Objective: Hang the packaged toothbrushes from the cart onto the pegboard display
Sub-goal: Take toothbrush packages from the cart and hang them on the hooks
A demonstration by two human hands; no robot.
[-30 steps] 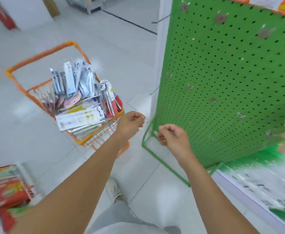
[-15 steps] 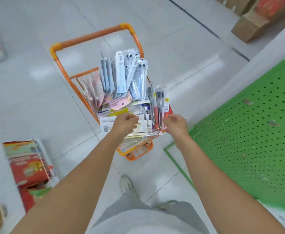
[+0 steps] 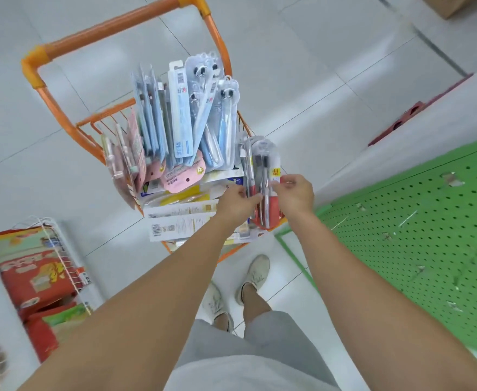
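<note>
Both hands over the near right corner of the orange wire shopping cart [image 3: 124, 22]. Left hand [image 3: 236, 203] and right hand [image 3: 295, 194] face each other across a clear blister pack of dark-headed toothbrushes with a red card base [image 3: 264, 176]; several such packs seem stacked there, count unclear.

Grip: right thumb and fingers pinch the pack's right edge at about mid-height. Left fingertips pinch at the left edge of that stack; whether they grip this pack or the one beside it, cannot tell. Neither hand spread wide.

Key relation: the pack stands nearly upright in the cart, long axis running away from the grip, brush heads and hang end at the far top, red base below the hands toward the person. So the hang end lies beyond both pinches, free of the fingers.

Green perforated metal pegboard panel [image 3: 418, 221] lies to the right of the grip, on the right hand's side, well apart from the pack. Right hand is the nearer one to it.

Judgement: picking stage, nothing from this grip hung yet. Next move likely calls for lifting the pack clear of its neighbours, then swinging it rightward, hang end leading.

Other stock: upright pale blue and pink toothbrush packs [image 3: 181, 114] beyond and left of the grip; flat white boxes [image 3: 181, 218] directly left.
</note>
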